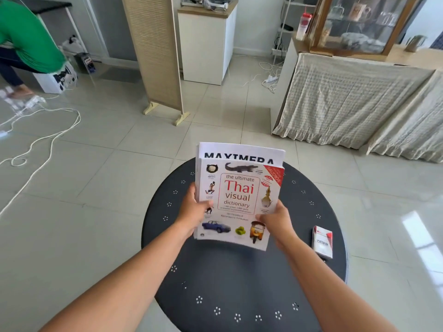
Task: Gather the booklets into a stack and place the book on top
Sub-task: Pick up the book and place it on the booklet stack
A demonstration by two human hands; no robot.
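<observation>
We note the left hand [195,213] and right hand [275,220] each in closed grip on the book [239,200] atop the booklets [239,152]. We advise squaring the edges, then lowering flat onto the surface [227,283].

We see only a top strip of the booklets [241,152]; the book [236,202] covers the rest, so their number is unclear. The left hand [191,212] hides its fingers behind the stack. The small box [323,241] carries blurred lettering, perhaps a brand name.
</observation>
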